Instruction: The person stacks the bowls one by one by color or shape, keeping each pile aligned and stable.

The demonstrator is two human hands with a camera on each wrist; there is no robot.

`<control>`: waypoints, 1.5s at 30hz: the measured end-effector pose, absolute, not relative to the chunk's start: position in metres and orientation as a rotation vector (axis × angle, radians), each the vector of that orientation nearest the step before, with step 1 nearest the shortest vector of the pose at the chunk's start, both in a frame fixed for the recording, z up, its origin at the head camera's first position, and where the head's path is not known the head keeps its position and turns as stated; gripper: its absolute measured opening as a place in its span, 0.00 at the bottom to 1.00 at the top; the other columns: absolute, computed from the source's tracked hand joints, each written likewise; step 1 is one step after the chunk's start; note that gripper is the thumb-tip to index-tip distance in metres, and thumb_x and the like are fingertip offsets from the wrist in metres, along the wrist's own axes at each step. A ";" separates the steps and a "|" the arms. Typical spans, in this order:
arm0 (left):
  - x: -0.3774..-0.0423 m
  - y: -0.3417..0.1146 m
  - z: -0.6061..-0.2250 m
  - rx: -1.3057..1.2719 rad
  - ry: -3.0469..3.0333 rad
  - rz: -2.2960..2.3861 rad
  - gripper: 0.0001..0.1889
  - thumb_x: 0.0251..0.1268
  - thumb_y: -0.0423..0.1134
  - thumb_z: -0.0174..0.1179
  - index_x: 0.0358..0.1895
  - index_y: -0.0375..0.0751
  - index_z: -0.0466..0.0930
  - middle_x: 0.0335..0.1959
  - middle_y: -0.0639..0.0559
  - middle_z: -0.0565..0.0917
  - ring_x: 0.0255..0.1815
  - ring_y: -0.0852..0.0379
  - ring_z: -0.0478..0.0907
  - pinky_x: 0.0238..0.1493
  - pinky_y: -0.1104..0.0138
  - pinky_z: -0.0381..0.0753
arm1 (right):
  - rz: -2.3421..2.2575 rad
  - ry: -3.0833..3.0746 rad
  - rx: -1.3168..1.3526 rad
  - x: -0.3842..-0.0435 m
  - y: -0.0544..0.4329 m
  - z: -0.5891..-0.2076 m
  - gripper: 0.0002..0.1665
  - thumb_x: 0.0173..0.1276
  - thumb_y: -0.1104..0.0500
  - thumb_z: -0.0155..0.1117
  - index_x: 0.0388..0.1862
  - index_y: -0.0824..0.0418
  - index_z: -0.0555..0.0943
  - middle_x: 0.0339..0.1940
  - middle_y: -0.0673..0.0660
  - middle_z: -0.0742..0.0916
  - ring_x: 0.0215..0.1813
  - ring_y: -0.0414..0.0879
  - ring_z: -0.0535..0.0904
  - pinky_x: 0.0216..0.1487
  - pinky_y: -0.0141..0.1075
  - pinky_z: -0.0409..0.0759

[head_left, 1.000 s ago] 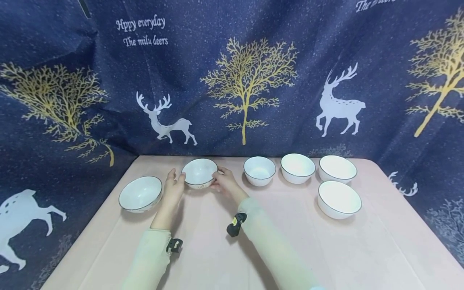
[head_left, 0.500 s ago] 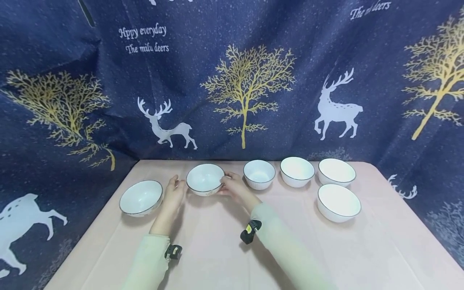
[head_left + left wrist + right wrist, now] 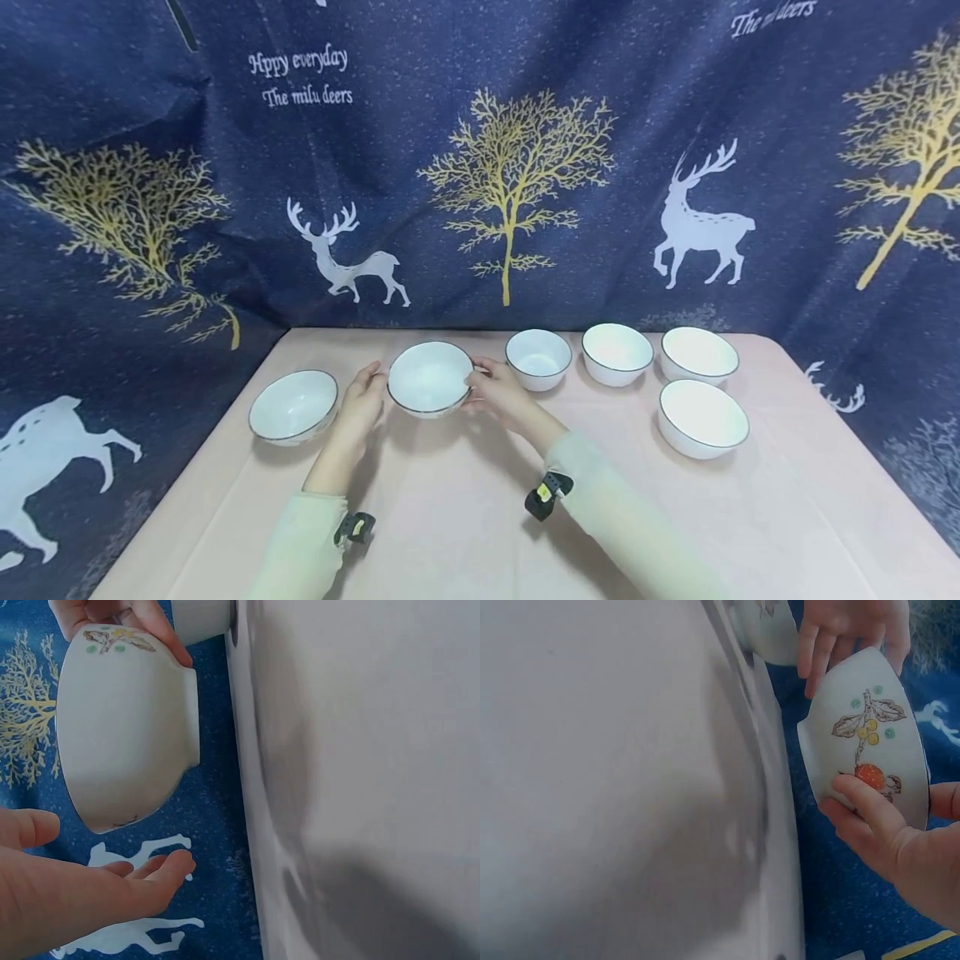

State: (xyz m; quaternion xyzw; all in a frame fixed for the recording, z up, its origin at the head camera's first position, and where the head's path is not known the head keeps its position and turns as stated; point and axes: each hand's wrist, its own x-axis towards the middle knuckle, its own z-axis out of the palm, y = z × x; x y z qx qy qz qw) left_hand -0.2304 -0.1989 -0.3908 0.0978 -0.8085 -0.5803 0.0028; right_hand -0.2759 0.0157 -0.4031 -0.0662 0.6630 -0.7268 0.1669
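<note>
A white bowl (image 3: 431,379) with a dark rim is held up over the table by my right hand (image 3: 504,392). In the right wrist view the thumb is at the rim and the fingers (image 3: 866,806) lie under the side, by a painted orange fruit and leaves. My left hand (image 3: 362,404) is on the other side of this bowl, fingers extended. A gap shows between its fingers (image 3: 161,881) and the bowl's wall in the left wrist view. Left of that hand stands another white bowl (image 3: 294,406) with a dark rim.
Right of the held bowl, a small ribbed white bowl (image 3: 538,360) and two white bowls, one at the middle (image 3: 617,355) and one at the corner (image 3: 699,353), line the back edge. Another white bowl (image 3: 703,419) stands before them. A blue curtain (image 3: 465,250) hangs behind the pink table (image 3: 450,533).
The held bowl has come toward me and a little right, carried by my right hand. My left hand has parted from its side. The other bowls have stayed put.
</note>
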 end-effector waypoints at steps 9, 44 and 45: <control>-0.217 -0.191 -0.384 0.221 -2.516 -1.908 0.30 0.77 0.45 0.37 0.76 0.37 0.46 0.75 0.35 0.54 0.74 0.39 0.53 0.74 0.50 0.58 | -2.092 1.866 -0.215 -0.256 0.035 -0.396 0.34 0.65 0.69 0.49 0.71 0.74 0.59 0.61 0.75 0.72 0.44 0.53 0.82 0.46 0.41 0.87; -0.183 -0.170 -0.398 0.049 -2.551 -2.030 0.29 0.76 0.48 0.45 0.73 0.37 0.56 0.71 0.34 0.62 0.71 0.36 0.59 0.72 0.45 0.59 | -2.106 1.915 -0.128 -0.176 0.077 -0.421 0.37 0.60 0.68 0.49 0.69 0.79 0.56 0.57 0.78 0.74 0.42 0.55 0.83 0.45 0.41 0.88; -0.181 -0.168 -0.400 0.043 -2.553 -2.035 0.29 0.76 0.47 0.45 0.72 0.36 0.57 0.71 0.34 0.62 0.71 0.36 0.60 0.72 0.45 0.59 | -2.101 1.918 -0.126 -0.174 0.077 -0.422 0.37 0.60 0.68 0.49 0.69 0.79 0.56 0.56 0.78 0.74 0.41 0.55 0.83 0.45 0.41 0.87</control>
